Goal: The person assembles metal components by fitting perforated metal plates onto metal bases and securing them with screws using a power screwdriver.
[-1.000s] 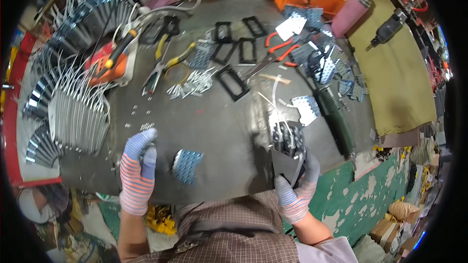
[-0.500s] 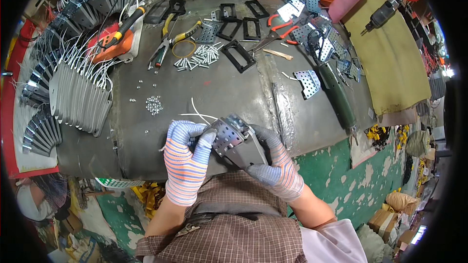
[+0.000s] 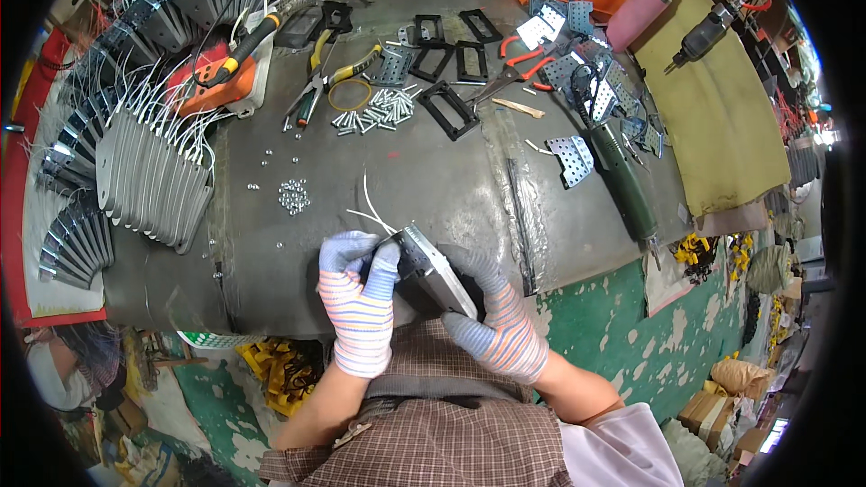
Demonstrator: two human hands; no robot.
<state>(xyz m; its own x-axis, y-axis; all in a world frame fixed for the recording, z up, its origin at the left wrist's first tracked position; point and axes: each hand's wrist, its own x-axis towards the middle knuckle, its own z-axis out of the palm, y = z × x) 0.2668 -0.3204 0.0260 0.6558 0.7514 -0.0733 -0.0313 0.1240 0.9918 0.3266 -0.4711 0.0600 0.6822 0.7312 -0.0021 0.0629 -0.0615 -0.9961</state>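
Both my hands wear striped knit gloves and grip one dark grey metal housing (image 3: 442, 281) at the table's near edge. It is tilted, with a bright narrow edge turned up and two white wires (image 3: 372, 206) coming out of its far end. My left hand (image 3: 357, 302) pinches the perforated end near the wires; its fingertips are partly hidden. On the other side, my right hand (image 3: 492, 316) wraps round the housing, thumb at the near end and fingers along the right. Nearest on the tabletop is a cluster of small nuts (image 3: 293, 197).
Beyond lie screws (image 3: 379, 111), yellow-handled pliers (image 3: 316, 81), black rectangular frames (image 3: 448, 111) and red-handled scissors (image 3: 512, 74). A green electric screwdriver (image 3: 622, 182) and perforated plates (image 3: 571, 160) are at right. Grey wired housings (image 3: 149, 180) line the left. A power tool (image 3: 702, 38) hangs far right.
The housing has turned so its narrow edge faces up, and the perforated face shows less. My left hand has shifted slightly right; my right hand has moved a little left.
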